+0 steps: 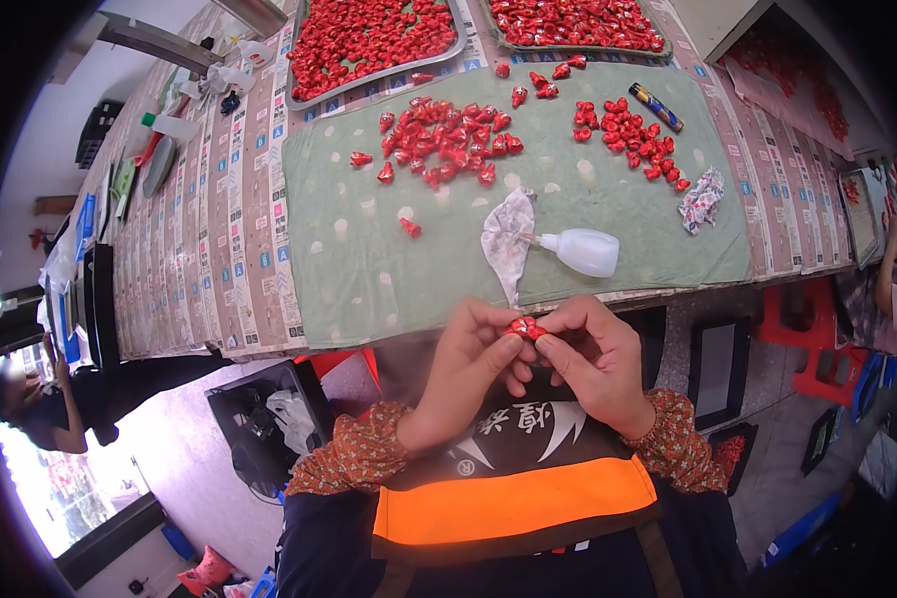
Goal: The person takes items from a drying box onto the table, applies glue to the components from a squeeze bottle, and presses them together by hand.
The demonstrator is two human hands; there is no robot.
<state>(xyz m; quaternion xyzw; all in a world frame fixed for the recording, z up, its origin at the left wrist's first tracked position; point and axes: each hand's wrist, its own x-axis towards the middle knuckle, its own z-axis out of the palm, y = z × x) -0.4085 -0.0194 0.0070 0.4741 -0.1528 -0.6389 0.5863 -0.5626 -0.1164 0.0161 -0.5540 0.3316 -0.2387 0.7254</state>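
Note:
Both hands meet over the table's front edge with a small glossy red piece [526, 329] between them, marked with white and gold. My left hand [478, 354] pinches its left end with thumb and fingers. Its right end is gripped by the thumb and fingertips of my right hand [593, 354]. Just beyond them a stained white cloth [509, 239] lies on the green mat [349, 269]. The nozzle of a white squeeze bottle [586, 252], which lies on its side, touches this cloth. A single red piece [410, 228] sits apart on the mat.
Farther back are a larger pile of red pieces [444, 140] and a smaller group [633, 138]. A dark lighter-like tube [656, 108] and a crumpled cloth [703, 201] lie right. Two trays [458, 40] of red pieces stand behind. Another person [70, 399] is at left.

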